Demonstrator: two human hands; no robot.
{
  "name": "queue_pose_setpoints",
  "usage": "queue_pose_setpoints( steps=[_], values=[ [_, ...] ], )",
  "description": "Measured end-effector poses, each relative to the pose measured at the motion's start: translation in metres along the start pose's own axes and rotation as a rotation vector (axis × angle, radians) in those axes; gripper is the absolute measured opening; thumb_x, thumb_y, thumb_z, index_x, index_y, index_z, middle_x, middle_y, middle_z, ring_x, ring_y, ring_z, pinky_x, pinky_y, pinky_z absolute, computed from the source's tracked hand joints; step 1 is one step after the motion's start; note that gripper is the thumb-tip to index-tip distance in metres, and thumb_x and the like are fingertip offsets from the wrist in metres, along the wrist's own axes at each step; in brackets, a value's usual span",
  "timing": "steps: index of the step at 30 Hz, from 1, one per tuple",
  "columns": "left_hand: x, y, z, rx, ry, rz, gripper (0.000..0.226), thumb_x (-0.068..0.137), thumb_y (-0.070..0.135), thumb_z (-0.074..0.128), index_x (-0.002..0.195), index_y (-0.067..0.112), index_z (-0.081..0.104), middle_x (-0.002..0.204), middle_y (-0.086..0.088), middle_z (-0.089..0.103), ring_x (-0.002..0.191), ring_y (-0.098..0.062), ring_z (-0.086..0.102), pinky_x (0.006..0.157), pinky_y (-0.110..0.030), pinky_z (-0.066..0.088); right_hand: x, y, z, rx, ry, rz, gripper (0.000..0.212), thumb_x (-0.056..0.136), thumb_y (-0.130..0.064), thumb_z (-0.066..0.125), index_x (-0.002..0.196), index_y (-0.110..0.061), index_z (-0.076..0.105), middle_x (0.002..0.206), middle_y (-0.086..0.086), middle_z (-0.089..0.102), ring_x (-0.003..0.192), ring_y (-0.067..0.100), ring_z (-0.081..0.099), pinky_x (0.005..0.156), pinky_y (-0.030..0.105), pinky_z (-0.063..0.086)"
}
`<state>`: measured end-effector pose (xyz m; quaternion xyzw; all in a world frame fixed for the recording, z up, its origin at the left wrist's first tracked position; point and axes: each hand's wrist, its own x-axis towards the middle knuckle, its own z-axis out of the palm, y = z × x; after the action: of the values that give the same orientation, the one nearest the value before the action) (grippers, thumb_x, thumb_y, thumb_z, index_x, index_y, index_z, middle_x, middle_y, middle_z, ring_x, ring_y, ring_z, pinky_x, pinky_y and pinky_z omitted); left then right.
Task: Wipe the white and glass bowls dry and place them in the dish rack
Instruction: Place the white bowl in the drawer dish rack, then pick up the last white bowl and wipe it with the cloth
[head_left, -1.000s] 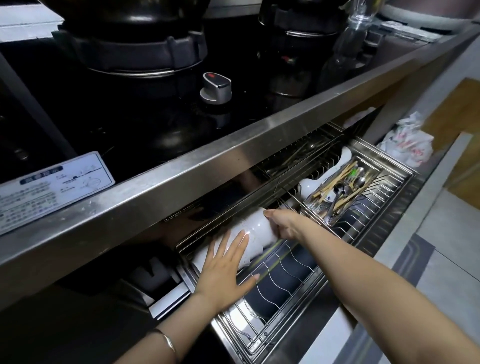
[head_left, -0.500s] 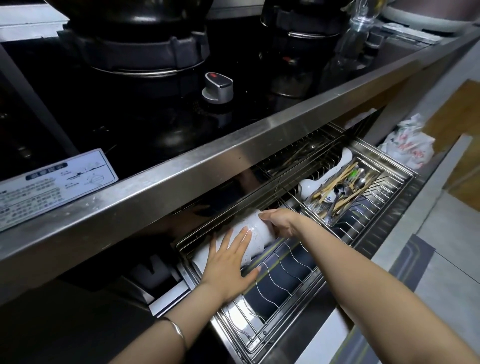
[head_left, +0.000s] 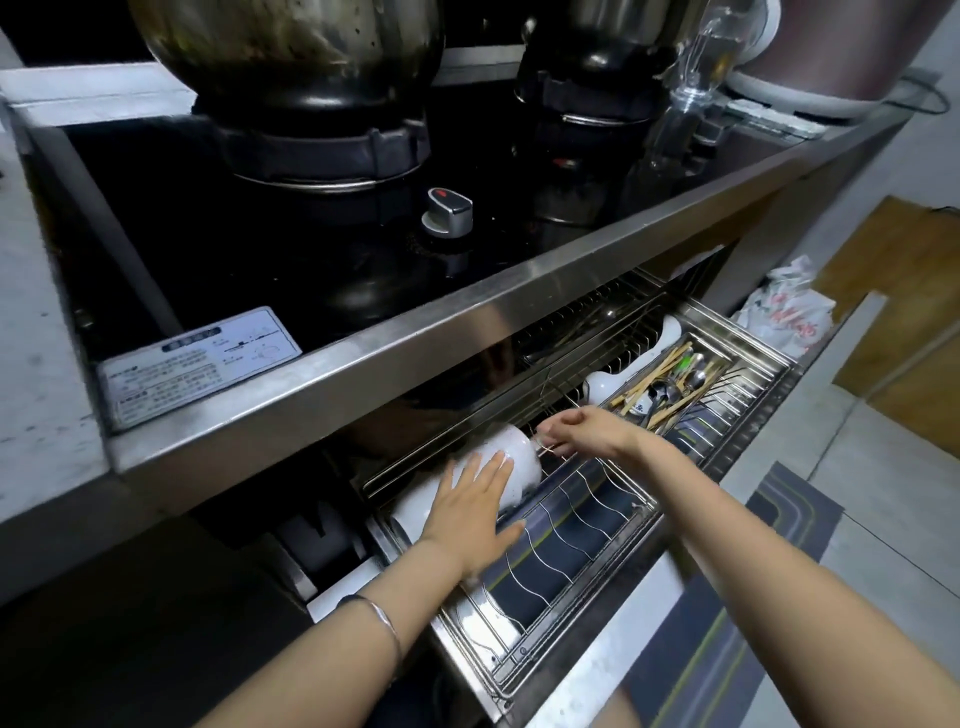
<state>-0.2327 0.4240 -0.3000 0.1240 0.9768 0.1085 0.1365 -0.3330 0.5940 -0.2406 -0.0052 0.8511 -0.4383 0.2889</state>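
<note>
White bowls (head_left: 514, 449) lie on their sides in a row at the back left of the pulled-out wire dish rack (head_left: 571, 525). My left hand (head_left: 472, 512) rests flat on them with straight, spread fingers. My right hand (head_left: 592, 431) reaches in from the right. Its curled fingers pinch the foot of the rightmost white bowl. No glass bowl shows in the head view.
The rack drawer sits under a steel counter edge (head_left: 415, 353); the stove with its knob (head_left: 448, 210) and two pots is above. A cutlery basket (head_left: 675, 384) with chopsticks and spoons fills the rack's right end. A plastic bag (head_left: 779, 317) lies beyond it. A striped mat (head_left: 727, 649) covers the floor.
Both hands stay on the white bowls and have barely moved. The view has tilted up slightly and shows more of the pots.
</note>
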Motion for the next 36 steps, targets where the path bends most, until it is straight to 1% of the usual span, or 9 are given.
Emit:
queue_pose_setpoints(
  steps=[2, 4, 8, 12, 16, 21, 24, 31, 36],
  values=[
    [-0.014, 0.011, -0.022, -0.073, 0.083, 0.063, 0.068, 0.097, 0.052, 0.037, 0.153, 0.021, 0.014, 0.162, 0.004, 0.010, 0.149, -0.017, 0.003, 0.119, -0.036, -0.002, -0.031, -0.007, -0.006, 0.019, 0.059, -0.097, 0.020, 0.097, -0.019, 0.055, 0.114, -0.013, 0.065, 0.115, 0.011, 0.067, 0.087, 0.008, 0.062, 0.073, 0.016, 0.052],
    [-0.035, 0.018, -0.051, -0.137, 0.202, 0.126, 0.064, 0.094, 0.055, 0.032, 0.148, 0.022, 0.031, 0.157, 0.003, 0.027, 0.145, -0.015, 0.019, 0.117, -0.030, 0.006, -0.067, -0.019, -0.006, -0.004, 0.159, -0.241, 0.014, 0.096, -0.020, 0.057, 0.104, -0.024, 0.067, 0.107, -0.001, 0.070, 0.097, 0.009, 0.063, 0.091, 0.027, 0.051],
    [-0.093, 0.016, -0.109, -0.224, 0.524, 0.260, 0.056, 0.087, 0.050, 0.031, 0.127, 0.022, 0.059, 0.133, 0.006, 0.055, 0.128, -0.011, 0.041, 0.111, -0.025, 0.023, -0.137, -0.057, 0.011, -0.052, 0.256, -0.490, 0.019, 0.094, -0.018, 0.058, 0.111, -0.021, 0.068, 0.104, -0.011, 0.070, 0.097, -0.002, 0.063, 0.086, 0.016, 0.047],
    [-0.161, -0.006, -0.162, -0.176, 0.749, 0.276, 0.040, 0.091, 0.043, 0.041, 0.117, 0.022, 0.065, 0.123, 0.008, 0.061, 0.122, -0.010, 0.046, 0.106, -0.022, 0.027, -0.190, -0.106, 0.041, -0.011, 0.273, -0.681, 0.023, 0.092, -0.016, 0.061, 0.114, -0.022, 0.068, 0.111, -0.015, 0.068, 0.105, -0.004, 0.061, 0.092, 0.015, 0.046],
    [-0.225, -0.048, -0.197, -0.133, 0.853, 0.208, 0.038, 0.091, 0.041, 0.044, 0.116, 0.021, 0.065, 0.121, 0.008, 0.061, 0.119, -0.010, 0.048, 0.101, -0.022, 0.033, -0.216, -0.158, 0.081, -0.104, 0.197, -0.830, 0.026, 0.090, -0.023, 0.064, 0.116, -0.025, 0.066, 0.121, -0.018, 0.063, 0.116, -0.001, 0.056, 0.103, 0.026, 0.042],
    [-0.286, -0.114, -0.209, -0.155, 0.873, -0.017, 0.038, 0.090, 0.047, 0.042, 0.114, 0.026, 0.064, 0.121, 0.012, 0.060, 0.116, -0.011, 0.052, 0.097, -0.039, 0.045, -0.222, -0.214, 0.140, -0.230, 0.123, -0.948, 0.026, 0.089, -0.031, 0.066, 0.115, -0.030, 0.064, 0.128, -0.020, 0.057, 0.122, -0.009, 0.047, 0.107, 0.020, 0.035],
    [-0.313, -0.140, -0.209, -0.160, 0.864, -0.142, 0.049, 0.086, 0.054, 0.037, 0.117, 0.027, 0.063, 0.124, 0.012, 0.060, 0.118, -0.012, 0.051, 0.096, -0.036, 0.045, -0.221, -0.240, 0.172, -0.318, 0.080, -1.019, 0.025, 0.090, -0.032, 0.065, 0.114, -0.028, 0.065, 0.127, -0.018, 0.057, 0.122, -0.008, 0.047, 0.104, 0.015, 0.033],
    [-0.341, -0.172, -0.209, -0.210, 0.784, -0.273, 0.063, 0.082, 0.064, 0.024, 0.122, 0.028, 0.058, 0.123, 0.013, 0.059, 0.117, -0.012, 0.050, 0.095, -0.030, 0.042, -0.209, -0.273, 0.216, -0.425, 0.002, -1.014, 0.026, 0.086, -0.036, 0.069, 0.110, -0.026, 0.067, 0.116, -0.015, 0.064, 0.108, 0.000, 0.058, 0.096, 0.027, 0.046],
    [-0.354, -0.184, -0.215, -0.248, 0.807, -0.287, 0.031, 0.099, 0.038, 0.043, 0.126, 0.027, 0.057, 0.127, 0.011, 0.057, 0.121, -0.010, 0.046, 0.096, -0.023, 0.035, -0.201, -0.270, 0.231, -0.630, 0.020, -1.006, 0.044, 0.071, -0.064, 0.068, 0.101, -0.032, 0.071, 0.107, -0.015, 0.065, 0.098, 0.002, 0.060, 0.083, 0.029, 0.050]
  ],
)
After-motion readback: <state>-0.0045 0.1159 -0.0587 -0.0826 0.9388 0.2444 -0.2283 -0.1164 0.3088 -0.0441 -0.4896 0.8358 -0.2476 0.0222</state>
